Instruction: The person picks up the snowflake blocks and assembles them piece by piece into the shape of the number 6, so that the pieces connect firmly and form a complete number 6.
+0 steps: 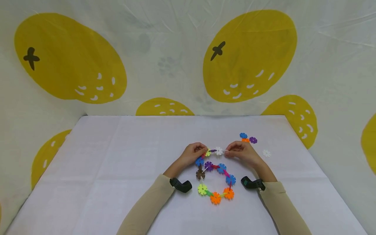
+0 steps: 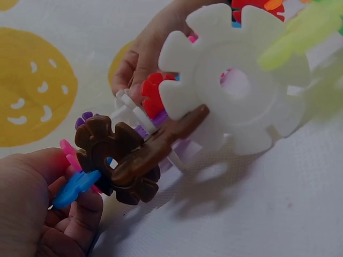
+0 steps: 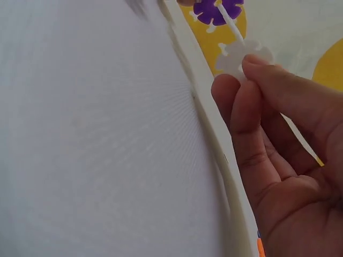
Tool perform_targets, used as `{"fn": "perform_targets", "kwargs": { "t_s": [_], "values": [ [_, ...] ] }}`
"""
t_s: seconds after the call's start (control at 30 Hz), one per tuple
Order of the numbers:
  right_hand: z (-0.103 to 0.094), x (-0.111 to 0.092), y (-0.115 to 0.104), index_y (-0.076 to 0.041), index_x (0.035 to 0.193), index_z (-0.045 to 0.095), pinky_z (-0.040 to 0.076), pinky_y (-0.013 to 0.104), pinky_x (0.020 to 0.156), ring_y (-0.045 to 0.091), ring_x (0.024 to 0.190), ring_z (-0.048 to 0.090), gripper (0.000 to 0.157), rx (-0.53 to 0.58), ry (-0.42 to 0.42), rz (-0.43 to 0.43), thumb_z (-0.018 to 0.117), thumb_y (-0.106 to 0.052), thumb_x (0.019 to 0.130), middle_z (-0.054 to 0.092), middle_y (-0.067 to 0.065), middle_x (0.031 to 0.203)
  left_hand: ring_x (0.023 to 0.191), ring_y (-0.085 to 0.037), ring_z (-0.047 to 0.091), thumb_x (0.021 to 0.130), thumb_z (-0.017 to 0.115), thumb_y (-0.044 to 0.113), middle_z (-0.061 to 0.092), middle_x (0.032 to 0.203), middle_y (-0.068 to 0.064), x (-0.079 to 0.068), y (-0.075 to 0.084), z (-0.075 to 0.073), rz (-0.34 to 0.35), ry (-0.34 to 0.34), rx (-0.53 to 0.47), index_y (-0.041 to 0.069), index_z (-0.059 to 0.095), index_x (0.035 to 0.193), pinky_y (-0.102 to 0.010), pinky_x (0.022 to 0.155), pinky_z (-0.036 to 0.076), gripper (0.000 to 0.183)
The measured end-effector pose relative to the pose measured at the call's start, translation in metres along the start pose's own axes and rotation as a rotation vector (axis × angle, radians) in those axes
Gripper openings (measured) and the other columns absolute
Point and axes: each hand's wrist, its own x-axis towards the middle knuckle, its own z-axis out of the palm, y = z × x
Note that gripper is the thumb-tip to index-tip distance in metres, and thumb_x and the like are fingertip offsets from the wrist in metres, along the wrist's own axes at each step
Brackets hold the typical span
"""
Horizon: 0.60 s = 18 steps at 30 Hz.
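Note:
Slotted plastic flower discs are linked edge to edge in a chain, with a loop of blue, orange, yellow and purple discs (image 1: 215,198) low in the head view. At the chain's upper left, my left hand (image 1: 192,154) pinches a pink disc (image 2: 68,152); a blue disc (image 2: 76,188) and a brown disc (image 2: 104,155) adjoin it. My right hand (image 1: 241,152) pinches a white disc (image 3: 236,58) between thumb and fingertips. That disc meets another white disc (image 1: 218,150), which leads through a purple disc (image 1: 213,150) to a yellow disc (image 1: 208,152) beside my left fingers.
Beyond my right hand lie a blue disc (image 1: 243,135), an orange disc (image 1: 245,140) and a purple disc (image 1: 253,140). A loose white disc (image 1: 266,153) lies farther right on the white-covered table (image 1: 88,169). A patterned curtain (image 1: 164,65) stands behind the table.

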Motion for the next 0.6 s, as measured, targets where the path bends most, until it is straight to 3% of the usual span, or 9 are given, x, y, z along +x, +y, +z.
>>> {"fn": "perform_targets", "kwargs": {
  "t_s": [0.13, 0.3, 0.6],
  "values": [
    [0.0007, 0.0003, 0.0016, 0.006, 0.102, 0.066, 0.054, 0.023, 0.079, 0.017, 0.085, 0.07, 0.028, -0.01, 0.012, -0.021, 0.075, -0.015, 0.086, 0.071, 0.008, 0.091, 0.068, -0.007, 0.048, 0.098, 0.059, 0.014, 0.065, 0.086, -0.013, 0.0006, 0.0018, 0.0001, -0.011, -0.009, 0.028, -0.007, 0.066, 0.108, -0.019, 0.062, 0.041, 0.024],
    [0.0031, 0.0014, 0.0018, 0.005, 0.098, 0.069, 0.054, 0.023, 0.077, 0.016, 0.081, 0.07, 0.024, -0.049, 0.045, -0.05, 0.076, -0.014, 0.085, 0.071, 0.009, 0.089, 0.068, -0.007, 0.05, 0.097, 0.062, 0.018, 0.065, 0.083, -0.007, -0.0005, 0.0003, 0.0002, 0.001, 0.004, 0.039, -0.003, 0.068, 0.104, -0.019, 0.064, 0.042, 0.024],
    [0.0078, 0.0038, 0.0009, 0.002, 0.099, 0.07, 0.053, 0.019, 0.076, 0.014, 0.08, 0.066, 0.021, -0.125, 0.054, -0.018, 0.075, -0.013, 0.086, 0.07, 0.014, 0.093, 0.067, -0.007, 0.05, 0.097, 0.062, 0.02, 0.064, 0.082, -0.006, 0.0009, -0.0031, 0.0012, 0.027, 0.002, 0.028, -0.002, 0.069, 0.103, -0.02, 0.062, 0.042, 0.024]
  ]
}}
